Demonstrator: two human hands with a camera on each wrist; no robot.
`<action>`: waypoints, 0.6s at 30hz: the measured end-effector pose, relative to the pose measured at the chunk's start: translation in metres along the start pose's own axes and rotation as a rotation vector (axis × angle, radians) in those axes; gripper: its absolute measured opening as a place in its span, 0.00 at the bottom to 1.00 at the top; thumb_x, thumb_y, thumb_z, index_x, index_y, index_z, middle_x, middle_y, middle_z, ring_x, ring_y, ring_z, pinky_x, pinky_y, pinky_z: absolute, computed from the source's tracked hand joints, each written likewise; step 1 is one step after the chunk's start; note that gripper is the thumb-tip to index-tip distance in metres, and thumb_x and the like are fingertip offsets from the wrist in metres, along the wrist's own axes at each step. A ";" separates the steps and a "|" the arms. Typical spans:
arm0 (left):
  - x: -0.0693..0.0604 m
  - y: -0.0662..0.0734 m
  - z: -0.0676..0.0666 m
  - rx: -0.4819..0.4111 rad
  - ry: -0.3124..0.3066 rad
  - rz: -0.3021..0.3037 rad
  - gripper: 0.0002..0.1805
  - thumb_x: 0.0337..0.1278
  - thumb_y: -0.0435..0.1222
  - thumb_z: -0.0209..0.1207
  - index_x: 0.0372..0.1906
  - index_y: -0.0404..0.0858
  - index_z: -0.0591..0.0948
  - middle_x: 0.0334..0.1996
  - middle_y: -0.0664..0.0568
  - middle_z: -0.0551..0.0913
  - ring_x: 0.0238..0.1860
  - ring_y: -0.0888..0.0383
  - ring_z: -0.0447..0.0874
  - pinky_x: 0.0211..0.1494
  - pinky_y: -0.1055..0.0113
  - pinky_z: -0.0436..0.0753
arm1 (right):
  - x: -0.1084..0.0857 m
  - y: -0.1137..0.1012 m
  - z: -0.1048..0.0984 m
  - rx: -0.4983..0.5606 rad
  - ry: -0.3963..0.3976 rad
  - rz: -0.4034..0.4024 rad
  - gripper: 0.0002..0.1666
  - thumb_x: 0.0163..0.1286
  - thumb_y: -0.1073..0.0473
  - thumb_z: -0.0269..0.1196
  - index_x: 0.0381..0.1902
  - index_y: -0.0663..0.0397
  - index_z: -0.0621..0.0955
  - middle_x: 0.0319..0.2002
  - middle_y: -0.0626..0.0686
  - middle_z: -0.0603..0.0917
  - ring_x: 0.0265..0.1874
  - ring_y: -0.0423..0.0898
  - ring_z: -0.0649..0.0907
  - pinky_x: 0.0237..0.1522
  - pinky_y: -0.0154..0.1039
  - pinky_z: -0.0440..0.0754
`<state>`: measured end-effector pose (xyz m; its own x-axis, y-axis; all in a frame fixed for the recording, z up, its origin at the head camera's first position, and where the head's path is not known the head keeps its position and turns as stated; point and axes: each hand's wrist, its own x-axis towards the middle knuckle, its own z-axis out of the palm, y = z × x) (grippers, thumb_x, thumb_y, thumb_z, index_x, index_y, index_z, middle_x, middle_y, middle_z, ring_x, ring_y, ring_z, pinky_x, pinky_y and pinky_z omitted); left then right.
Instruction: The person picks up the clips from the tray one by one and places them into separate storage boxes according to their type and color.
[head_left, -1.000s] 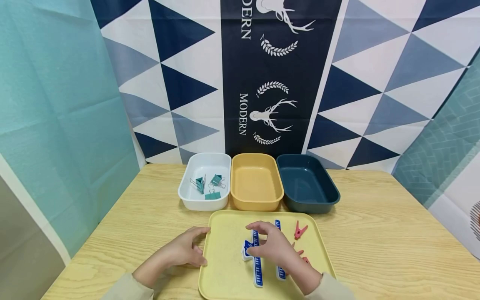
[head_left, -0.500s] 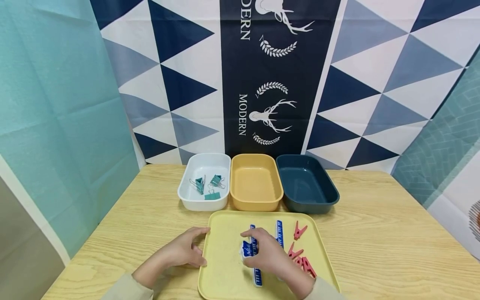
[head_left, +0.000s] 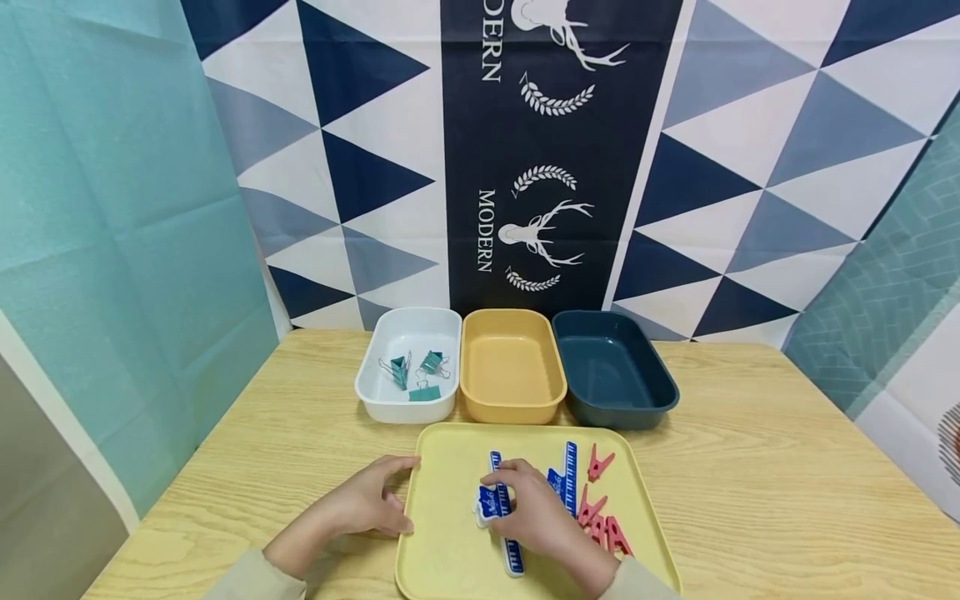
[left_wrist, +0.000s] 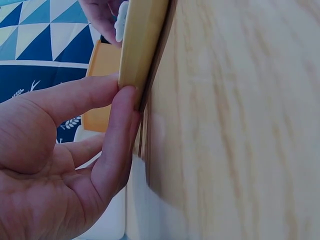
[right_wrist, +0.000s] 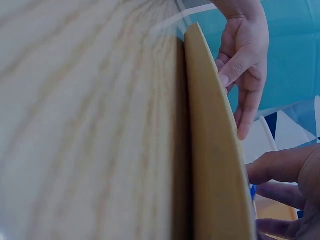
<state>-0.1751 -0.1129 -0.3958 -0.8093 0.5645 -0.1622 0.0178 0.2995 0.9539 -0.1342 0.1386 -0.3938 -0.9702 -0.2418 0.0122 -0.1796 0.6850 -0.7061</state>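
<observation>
A long blue-and-white clip [head_left: 512, 550], patterned like piano keys, lies on the yellow tray [head_left: 450, 558]. My right hand [head_left: 536, 512] holds its lettered blue handle between thumb and fingers. A second such clip [head_left: 571, 467] lies on the tray to the right, partly behind that hand. My left hand [head_left: 367, 500] is at the tray's left rim, its thumb and fingers spread and touching the edge; in the left wrist view the fingertips [left_wrist: 127, 95] rest against the rim. Several red clothespins [head_left: 592, 504] lie at the tray's right side.
Behind the tray stand three bins side by side. The white bin [head_left: 378, 398] has teal binder clips [head_left: 425, 392] in it; the yellow bin [head_left: 513, 408] and the dark blue bin [head_left: 626, 414] are to its right. A patterned cloth [head_left: 390, 158] hangs behind the wooden table [head_left: 757, 467].
My right hand has shifted slightly left and down, and the held clip's far end has swung left. More of the second clip and the clothespins shows. The left hand stays put.
</observation>
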 end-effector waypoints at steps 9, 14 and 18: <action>-0.001 0.000 0.000 -0.004 0.006 -0.009 0.48 0.34 0.19 0.68 0.67 0.27 0.58 0.59 0.37 0.58 0.28 0.55 0.75 0.33 0.59 0.85 | 0.000 -0.006 -0.005 -0.006 -0.005 0.038 0.23 0.41 0.66 0.75 0.36 0.52 0.79 0.47 0.58 0.73 0.43 0.55 0.76 0.44 0.51 0.80; 0.000 0.001 0.001 -0.005 0.006 -0.009 0.48 0.34 0.19 0.68 0.67 0.27 0.59 0.59 0.37 0.58 0.29 0.55 0.75 0.33 0.59 0.85 | 0.000 -0.006 -0.009 0.089 0.009 0.116 0.25 0.41 0.65 0.76 0.38 0.53 0.77 0.47 0.57 0.72 0.40 0.52 0.75 0.38 0.43 0.81; 0.000 0.001 0.001 0.001 0.002 -0.004 0.48 0.33 0.19 0.68 0.67 0.27 0.59 0.59 0.37 0.59 0.28 0.55 0.74 0.32 0.60 0.85 | 0.000 -0.003 -0.009 0.184 0.036 0.156 0.26 0.40 0.67 0.76 0.39 0.53 0.77 0.47 0.56 0.72 0.37 0.49 0.76 0.31 0.38 0.81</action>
<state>-0.1745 -0.1122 -0.3949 -0.8108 0.5616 -0.1653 0.0151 0.3024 0.9531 -0.1349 0.1431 -0.3856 -0.9896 -0.1162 -0.0846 0.0025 0.5746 -0.8184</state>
